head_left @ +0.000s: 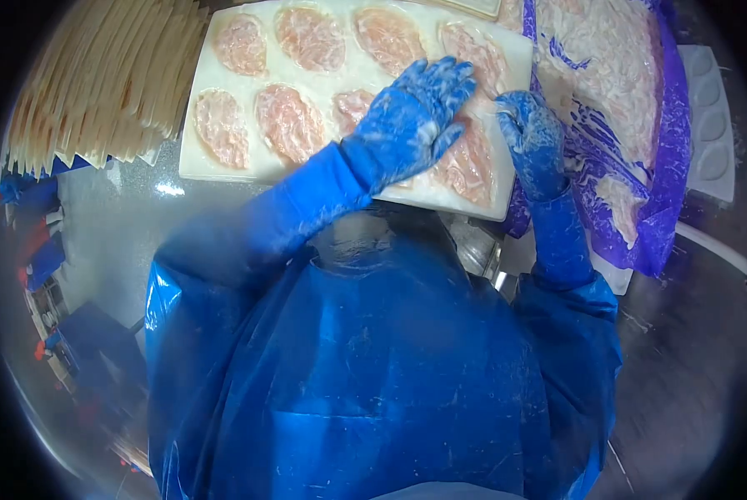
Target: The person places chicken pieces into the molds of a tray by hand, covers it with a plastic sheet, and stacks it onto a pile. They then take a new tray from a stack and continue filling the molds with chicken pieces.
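Beneath the open left hand (419, 117), its palm down and fingers extended, lies the white molded tray (515, 58) of pale meat pieces (288, 125). At its right edge, the right hand (532, 137) is curled closed, its contents hidden, near meat on purple sheeting (676, 125).

Glossy blue plastic apron (390, 358); smooth, matt white tray (294, 87).

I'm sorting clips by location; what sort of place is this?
Probably a meat-processing room: raw-looking meat fills hollows in a white tray, a pale heap lies on purple plastic, and blue gloves are worn.
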{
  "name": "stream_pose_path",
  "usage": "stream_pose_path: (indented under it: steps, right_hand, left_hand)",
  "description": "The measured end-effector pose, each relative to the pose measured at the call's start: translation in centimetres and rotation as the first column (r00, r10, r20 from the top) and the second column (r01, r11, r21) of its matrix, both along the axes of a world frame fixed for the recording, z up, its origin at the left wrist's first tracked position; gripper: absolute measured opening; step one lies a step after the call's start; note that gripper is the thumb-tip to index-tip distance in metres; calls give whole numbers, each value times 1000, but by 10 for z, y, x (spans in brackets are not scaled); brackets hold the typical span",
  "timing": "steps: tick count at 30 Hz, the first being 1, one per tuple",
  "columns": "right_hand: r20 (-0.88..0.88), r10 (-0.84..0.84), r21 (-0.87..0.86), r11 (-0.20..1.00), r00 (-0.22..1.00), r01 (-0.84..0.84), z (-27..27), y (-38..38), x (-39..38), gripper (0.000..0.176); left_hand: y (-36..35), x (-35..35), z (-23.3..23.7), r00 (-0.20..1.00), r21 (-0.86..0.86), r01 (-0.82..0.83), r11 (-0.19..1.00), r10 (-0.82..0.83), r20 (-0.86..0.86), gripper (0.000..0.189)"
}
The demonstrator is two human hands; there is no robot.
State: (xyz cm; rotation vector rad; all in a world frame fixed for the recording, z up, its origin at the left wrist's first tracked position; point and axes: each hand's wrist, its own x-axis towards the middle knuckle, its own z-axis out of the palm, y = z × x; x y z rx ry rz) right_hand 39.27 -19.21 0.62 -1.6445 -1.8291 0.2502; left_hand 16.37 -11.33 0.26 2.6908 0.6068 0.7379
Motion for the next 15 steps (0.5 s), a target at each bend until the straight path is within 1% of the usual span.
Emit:
stream_pose_path:
  steps: [2,3,4,5,6,7,8,9,10,11,12,13,14,15]
  right_hand:
    - [-33,-84,5,996,996,84,-3,-6,4,19]
    - [-30,-87,8,996,996,87,-1,-7,5,19]
    - [-76,-115,-21,993,990,113,1,-8,3,18]
    - [-124,-142,-55,989,982,136,4,-10,0,17]
    - [-125,-143,-61,989,982,136,11,-9,-6,17]
    - [-144,-183,-29,983,973,180,21,-3,-14,18]
    - [-165,-222,4,974,961,226,27,2,-19,20]
    - [-167,-228,4,973,959,232,21,7,-19,20]
    - [12,-182,54,982,983,182,10,13,-19,21]
    - [191,-135,89,989,972,120,2,15,-19,22]
    - [187,-136,83,989,973,123,-1,14,-19,22]
    - [131,-158,69,986,979,150,-4,16,-19,22]
    - [74,-184,52,982,980,180,-6,17,-19,22]
    - [69,-182,45,983,981,179,-8,15,-20,22]
  left_hand:
    - [14,7,-5,996,-75,-30,997,24,-82,56]
    - [16,11,-1,994,57,-85,995,89,-71,54]
    - [22,19,-1,994,55,-80,995,84,-71,54]
    - [32,27,-4,1000,54,13,998,-13,2,54]
    - [38,33,-6,991,61,101,993,-106,77,54]
    - [42,37,-7,988,-3,113,994,-112,105,42]
    - [46,42,-8,988,1,111,994,-110,107,42]
    - [50,47,-10,988,-17,117,993,-115,99,31]
    - [52,52,-14,988,-40,129,991,-125,88,22]
    - [53,56,-19,987,-48,140,989,-136,83,22]
    - [55,58,-25,986,-35,108,994,-102,130,16]
    - [58,60,-30,982,-19,69,997,-65,179,11]
    - [59,61,-30,983,-23,69,997,-64,174,11]
    - [59,63,-30,983,-24,57,998,-52,174,11]
